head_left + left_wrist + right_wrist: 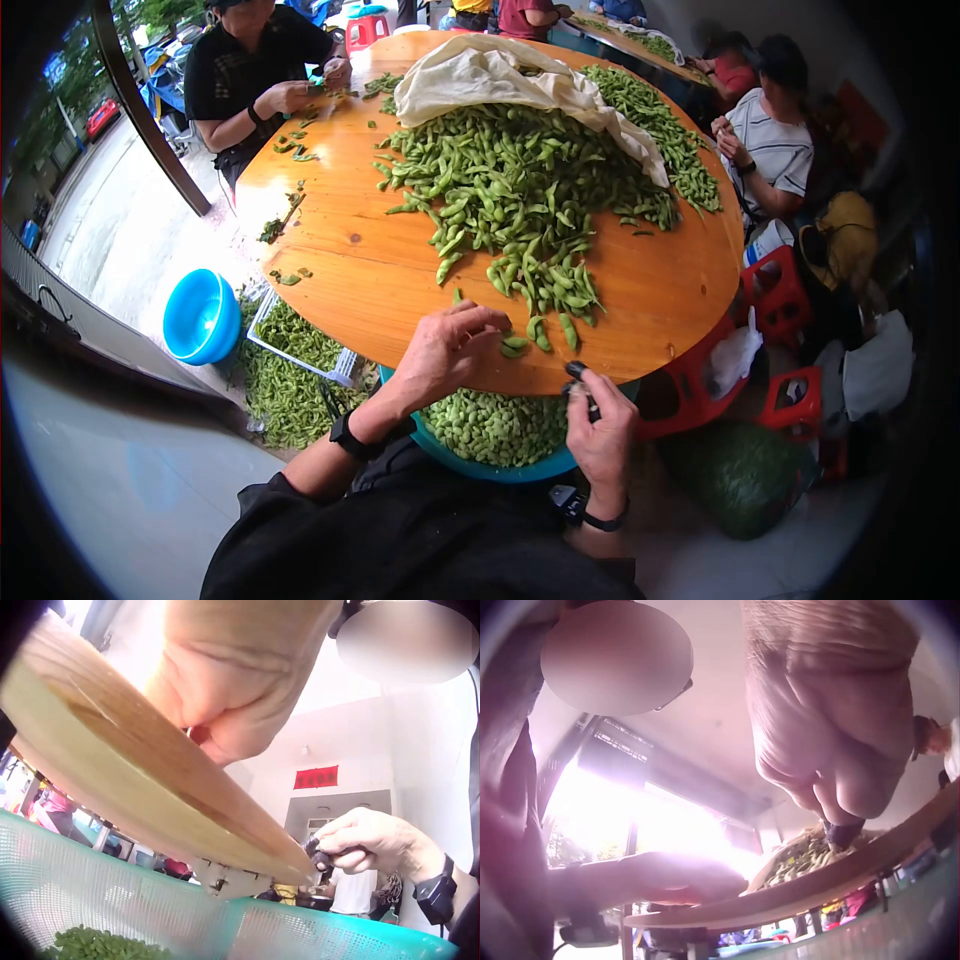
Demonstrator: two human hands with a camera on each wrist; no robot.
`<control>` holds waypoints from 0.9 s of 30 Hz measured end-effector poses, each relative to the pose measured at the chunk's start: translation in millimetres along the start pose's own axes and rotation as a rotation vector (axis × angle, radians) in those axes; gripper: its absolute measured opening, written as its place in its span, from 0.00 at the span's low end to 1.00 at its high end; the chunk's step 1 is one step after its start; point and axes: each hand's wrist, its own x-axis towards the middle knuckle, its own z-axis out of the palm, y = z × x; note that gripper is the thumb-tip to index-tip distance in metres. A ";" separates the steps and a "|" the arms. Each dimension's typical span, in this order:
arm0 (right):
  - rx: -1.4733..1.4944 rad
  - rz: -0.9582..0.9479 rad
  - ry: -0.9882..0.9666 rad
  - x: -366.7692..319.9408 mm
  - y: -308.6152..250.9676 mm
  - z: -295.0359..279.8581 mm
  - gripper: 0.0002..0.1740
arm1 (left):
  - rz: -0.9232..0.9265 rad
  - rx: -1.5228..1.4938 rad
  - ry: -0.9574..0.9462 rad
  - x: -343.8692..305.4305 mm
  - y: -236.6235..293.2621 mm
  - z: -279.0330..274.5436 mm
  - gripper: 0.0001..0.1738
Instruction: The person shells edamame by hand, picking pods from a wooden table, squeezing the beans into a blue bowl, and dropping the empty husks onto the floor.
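Green pods [510, 190] lie heaped on a round wooden table [340, 250], partly under a pale cloth [500, 75]. The left hand [440, 355] is over the table's near edge, fingers loosely bent beside a few loose pods [513, 346]; no pod shows in its grasp. The right hand [602, 430] is at the edge to the right, with dark covers [576, 370] on its fingertips. In the left wrist view the right hand [375, 844] has its covered tips close together; whether something is between them cannot be told. Below the edge is a teal basket [430, 440] of shelled beans [495, 425].
Blue basin [202, 316] and a white crate [300, 345] stand at the left, with pods on the floor [285, 395]. Red stools [690, 385] and a green sack [738, 478] are at the right. People sit around the far side, one at the left [245, 80].
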 end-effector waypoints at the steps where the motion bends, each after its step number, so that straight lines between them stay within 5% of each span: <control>1: 0.100 0.095 -0.059 1.1 -4.1 5.0 0.11 | -0.138 -0.343 -0.037 -7.8 2.6 7.3 0.08; 3: 0.379 0.184 -0.147 0.4 1.5 21.1 0.11 | -0.413 -0.729 -0.120 -14.1 23.5 9.1 0.10; 4: 0.682 0.398 -0.204 -2.3 -3.7 25.1 0.14 | -0.426 -0.848 -0.145 -17.2 24.6 12.4 0.09; 7: 1.078 0.547 -0.302 2.6 -5.9 27.2 0.16 | -0.439 -0.997 -0.088 -24.9 26.2 26.2 0.08; 10: 1.132 0.592 -0.297 1.8 -8.5 28.5 0.15 | -0.387 -1.019 0.025 -29.0 28.1 34.1 0.08; 12: 1.158 0.621 -0.284 1.1 -7.0 29.3 0.15 | -0.191 -0.546 0.137 -31.7 29.7 38.9 0.10; 19: 1.119 0.538 -0.272 -2.8 -5.0 29.7 0.13 | 0.012 -0.338 0.200 -36.4 19.7 43.7 0.13; 22: 1.096 0.469 -0.282 -4.7 -0.9 28.3 0.13 | -0.433 -1.369 -0.070 -35.1 19.4 35.6 0.13; 27: 1.258 0.480 -0.355 -2.8 1.0 20.7 0.13 | -0.524 -1.620 -0.268 -39.4 13.5 32.4 0.14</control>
